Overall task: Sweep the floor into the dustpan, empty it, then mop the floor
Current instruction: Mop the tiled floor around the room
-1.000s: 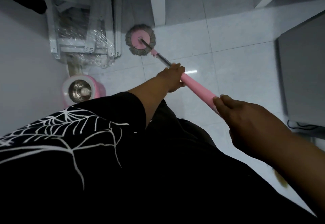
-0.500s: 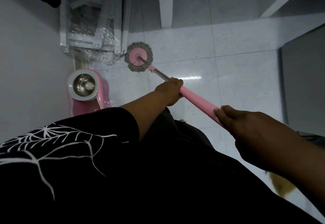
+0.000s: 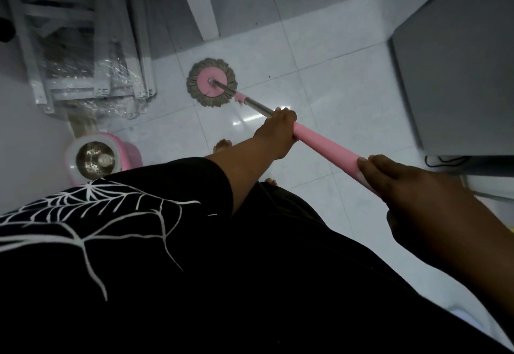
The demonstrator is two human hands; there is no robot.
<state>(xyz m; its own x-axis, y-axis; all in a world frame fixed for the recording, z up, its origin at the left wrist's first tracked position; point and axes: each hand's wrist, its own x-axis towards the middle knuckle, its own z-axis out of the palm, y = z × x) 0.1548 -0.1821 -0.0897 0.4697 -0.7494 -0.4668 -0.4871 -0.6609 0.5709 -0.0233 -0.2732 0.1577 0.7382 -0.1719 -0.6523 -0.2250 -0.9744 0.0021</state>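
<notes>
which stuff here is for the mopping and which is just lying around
In use: mop, gripped by left hand and right hand; pink spin bucket; tiled floor.
Lying about: plastic-wrapped rack, grey cabinet, black cable.

- Mop head point(image 3: 212, 83) rests on the floor point(image 3: 347, 108), ahead of the person.
- Bucket point(image 3: 101, 159) stands left, near the rack point(image 3: 78, 47).
- Cabinet point(image 3: 456, 75) stands right.

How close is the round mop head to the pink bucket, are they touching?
Apart. The head view shows a wide stretch of white floor tile between the mop head and the pink bucket.
</notes>
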